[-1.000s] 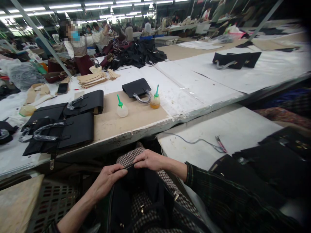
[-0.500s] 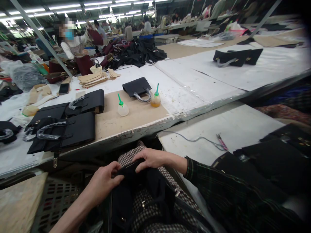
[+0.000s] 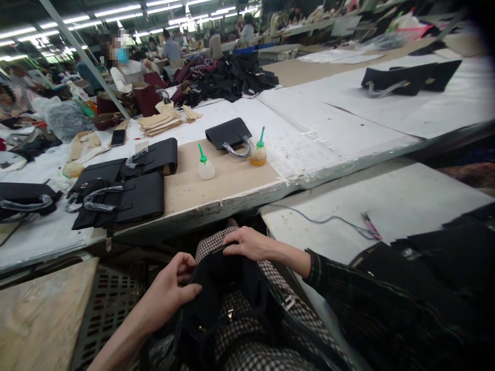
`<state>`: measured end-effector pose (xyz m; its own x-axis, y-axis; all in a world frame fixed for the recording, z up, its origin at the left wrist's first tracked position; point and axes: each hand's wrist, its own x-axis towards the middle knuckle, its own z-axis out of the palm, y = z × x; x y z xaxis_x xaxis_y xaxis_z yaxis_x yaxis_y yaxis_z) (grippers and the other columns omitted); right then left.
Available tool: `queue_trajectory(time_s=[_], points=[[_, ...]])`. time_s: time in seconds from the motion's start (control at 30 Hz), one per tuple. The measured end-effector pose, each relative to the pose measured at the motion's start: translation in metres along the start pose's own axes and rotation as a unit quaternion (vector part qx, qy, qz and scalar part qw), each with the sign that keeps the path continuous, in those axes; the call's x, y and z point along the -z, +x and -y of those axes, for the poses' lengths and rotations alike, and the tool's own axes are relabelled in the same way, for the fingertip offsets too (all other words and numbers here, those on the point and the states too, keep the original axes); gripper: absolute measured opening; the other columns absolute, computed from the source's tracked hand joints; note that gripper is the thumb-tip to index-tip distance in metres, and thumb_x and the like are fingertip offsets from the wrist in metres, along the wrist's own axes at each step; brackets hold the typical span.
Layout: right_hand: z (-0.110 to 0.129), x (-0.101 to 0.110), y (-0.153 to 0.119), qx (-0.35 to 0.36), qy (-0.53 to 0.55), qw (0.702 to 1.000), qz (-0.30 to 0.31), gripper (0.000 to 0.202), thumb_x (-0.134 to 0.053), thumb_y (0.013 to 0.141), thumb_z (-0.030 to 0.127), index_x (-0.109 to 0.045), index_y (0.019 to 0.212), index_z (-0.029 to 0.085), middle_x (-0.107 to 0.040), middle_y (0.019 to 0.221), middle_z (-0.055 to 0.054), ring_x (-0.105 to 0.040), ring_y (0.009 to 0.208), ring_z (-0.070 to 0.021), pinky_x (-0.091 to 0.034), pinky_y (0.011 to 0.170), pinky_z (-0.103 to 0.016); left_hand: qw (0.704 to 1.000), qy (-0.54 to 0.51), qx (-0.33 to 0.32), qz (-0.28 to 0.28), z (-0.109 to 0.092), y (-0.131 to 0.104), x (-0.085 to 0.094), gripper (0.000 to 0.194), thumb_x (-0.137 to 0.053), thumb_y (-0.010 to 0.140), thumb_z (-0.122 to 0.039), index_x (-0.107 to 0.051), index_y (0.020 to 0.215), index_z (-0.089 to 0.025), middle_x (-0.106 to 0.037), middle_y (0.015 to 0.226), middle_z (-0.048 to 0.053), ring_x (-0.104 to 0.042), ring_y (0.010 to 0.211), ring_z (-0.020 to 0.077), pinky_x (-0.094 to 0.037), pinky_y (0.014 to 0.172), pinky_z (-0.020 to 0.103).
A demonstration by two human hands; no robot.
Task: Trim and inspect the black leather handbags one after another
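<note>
A black handbag (image 3: 211,278) lies across my lap with its mouth spread and small metal fittings showing, on checked cloth. My left hand (image 3: 172,288) holds the bag's left edge, thumb on the inner side and fingers curled on the outer side. At the far edge, my right hand (image 3: 249,245) grips the rim, its fingers partly hidden behind the panel. On the table ahead, finished-looking black handbags (image 3: 143,198) with plastic-wrapped handles lie flat to the left. Another black handbag (image 3: 230,134) rests farther back.
Two squeeze bottles with green nozzles, one pale (image 3: 206,169) and one amber (image 3: 258,155), stand on brown board. A pink-handled tool (image 3: 370,226) and black pieces (image 3: 421,257) lie on the right-hand table. A plastic crate (image 3: 112,299) stands at lower left. A masked co-worker (image 3: 127,74) is across the table.
My hands have moved slightly apart along the bag's edge, and its mouth has spread wider. The head view has shifted left, so the table things appear farther right.
</note>
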<state>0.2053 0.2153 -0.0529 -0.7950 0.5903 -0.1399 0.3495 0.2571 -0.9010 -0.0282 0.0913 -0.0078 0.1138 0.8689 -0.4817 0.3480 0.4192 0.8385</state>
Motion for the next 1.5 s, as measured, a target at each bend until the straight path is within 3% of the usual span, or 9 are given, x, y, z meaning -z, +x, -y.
queue_trajectory(time_s=[0.13, 0.27, 0.47, 0.7, 0.87, 0.97, 1.13, 1.3, 1.5], points=[[0.01, 0.01, -0.004, -0.014, -0.087, 0.996, -0.015, 0.017, -0.063, 0.085, 0.033, -0.075, 0.087, 0.022, -0.07, 0.077, 0.002, -0.059, 0.075, -0.0167, -0.039, 0.069, -0.024, 0.99, -0.121, 0.029, 0.061, -0.002, -0.02, 0.002, 0.036, -0.062, 0.072, -0.013, -0.051, 0.106, -0.022, -0.065, 0.102, 0.001, -0.06, 0.092, 0.0181, -0.048, 0.075, 0.025], [0.017, 0.013, 0.0, 0.005, -0.153, 0.987, 0.04, 0.019, -0.062, 0.086, 0.034, -0.074, 0.093, 0.022, -0.071, 0.084, -0.001, -0.061, 0.078, -0.0185, -0.039, 0.069, -0.026, 0.987, -0.135, 0.047, 0.072, 0.005, -0.023, 0.002, 0.046, -0.055, 0.069, -0.008, -0.051, 0.112, -0.022, -0.066, 0.107, 0.002, -0.061, 0.087, 0.0169, -0.048, 0.071, 0.025], [0.012, 0.004, 0.019, 0.103, -0.078, 0.981, 0.142, 0.039, -0.057, 0.087, 0.02, -0.064, 0.125, 0.024, -0.069, 0.118, -0.002, -0.062, 0.104, -0.019, -0.043, 0.088, -0.026, 0.987, 0.13, -0.018, -0.095, 0.023, -0.025, 0.001, 0.043, -0.056, 0.08, -0.015, -0.048, 0.121, -0.026, -0.065, 0.119, 0.003, -0.061, 0.108, 0.0222, -0.044, 0.093, 0.032], [0.006, 0.0, 0.029, 0.084, 0.004, 0.984, 0.157, 0.029, -0.057, 0.09, 0.03, -0.071, 0.114, 0.021, -0.073, 0.105, -0.001, -0.064, 0.094, -0.0179, -0.046, 0.084, -0.025, 0.888, 0.419, -0.042, -0.186, 0.027, -0.026, -0.007, 0.016, -0.052, 0.092, -0.026, -0.055, 0.107, -0.027, -0.066, 0.11, 0.001, -0.065, 0.098, 0.0208, -0.046, 0.077, 0.028], [0.002, 0.002, 0.026, 0.092, 0.013, 0.985, 0.144, 0.026, -0.059, 0.089, 0.028, -0.073, 0.109, 0.022, -0.073, 0.101, 0.0, -0.064, 0.092, -0.0173, -0.045, 0.083, -0.024, 0.787, 0.57, 0.018, -0.236, 0.008, -0.019, -0.028, 0.008, -0.054, 0.093, -0.02, -0.058, 0.099, -0.024, -0.068, 0.097, 0.001, -0.067, 0.089, 0.021, -0.043, 0.069, 0.03], [0.001, 0.004, 0.021, 0.089, 0.017, 0.987, 0.135, 0.025, -0.06, 0.088, 0.028, -0.074, 0.108, 0.022, -0.073, 0.096, 0.001, -0.064, 0.088, -0.0168, -0.045, 0.082, -0.024, 0.758, 0.595, 0.049, -0.261, -0.004, -0.015, -0.041, 0.004, -0.055, 0.092, -0.02, -0.059, 0.093, -0.022, -0.068, 0.091, 0.002, -0.067, 0.082, 0.0224, -0.042, 0.065, 0.031], [0.0, 0.006, 0.014, 0.091, 0.03, 0.987, 0.129, 0.029, -0.059, 0.09, 0.03, -0.072, 0.114, 0.024, -0.074, 0.104, 0.001, -0.065, 0.095, -0.018, -0.045, 0.087, -0.025, 0.795, 0.519, 0.02, -0.313, -0.001, -0.001, -0.054, 0.004, -0.055, 0.094, -0.026, -0.056, 0.097, -0.024, -0.069, 0.093, 0.0, -0.068, 0.076, 0.0186, -0.038, 0.057, 0.027], [-0.003, 0.007, 0.011, 0.085, 0.035, 0.988, 0.124, 0.028, -0.059, 0.09, 0.03, -0.072, 0.113, 0.023, -0.073, 0.104, 0.0, -0.065, 0.094, -0.018, -0.045, 0.087, -0.025, 0.845, 0.422, -0.041, -0.327, 0.016, 0.005, -0.05, 0.004, -0.058, 0.092, -0.028, -0.056, 0.095, -0.026, -0.07, 0.097, -0.004, -0.069, 0.078, 0.0176, -0.042, 0.063, 0.026], [-0.012, 0.006, 0.012, 0.09, 0.02, 0.99, 0.103, 0.026, -0.06, 0.089, 0.028, -0.073, 0.111, 0.022, -0.073, 0.098, 0.0, -0.063, 0.087, -0.0167, -0.045, 0.081, -0.024, 0.85, 0.414, -0.096, -0.312, 0.025, 0.003, -0.047, 0.006, -0.052, 0.095, -0.029, -0.054, 0.091, -0.025, -0.07, 0.101, -0.002, -0.069, 0.084, 0.018, -0.045, 0.07, 0.026]])
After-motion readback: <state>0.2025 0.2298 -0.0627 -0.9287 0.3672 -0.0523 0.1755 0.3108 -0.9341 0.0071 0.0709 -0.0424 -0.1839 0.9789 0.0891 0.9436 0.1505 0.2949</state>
